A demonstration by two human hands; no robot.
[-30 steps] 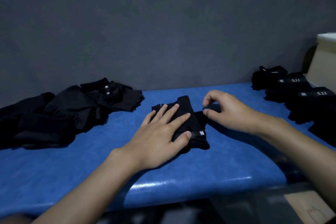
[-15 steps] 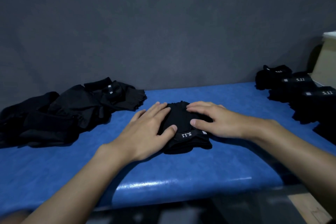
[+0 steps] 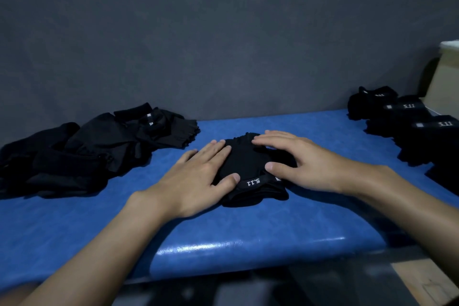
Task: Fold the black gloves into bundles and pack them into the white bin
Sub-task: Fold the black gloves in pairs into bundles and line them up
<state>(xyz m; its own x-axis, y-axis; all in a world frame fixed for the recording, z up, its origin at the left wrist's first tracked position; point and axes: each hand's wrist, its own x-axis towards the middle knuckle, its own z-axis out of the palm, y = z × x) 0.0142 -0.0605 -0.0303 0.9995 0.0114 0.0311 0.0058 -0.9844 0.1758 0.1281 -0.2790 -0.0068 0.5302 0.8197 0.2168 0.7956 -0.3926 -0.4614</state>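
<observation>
Two flat palms press the glove (image 3: 248,164): left hand (image 3: 198,179) on its left side, right hand (image 3: 305,164) on its right, fingers straight, gripping nothing, likely to set the fold. It sits in the middle of the table (image 3: 223,226), back from the front edge. Loose pile (image 3: 94,146) lies well left, done bundles (image 3: 407,117) far right; bare blue on each side gives sliding room.
</observation>
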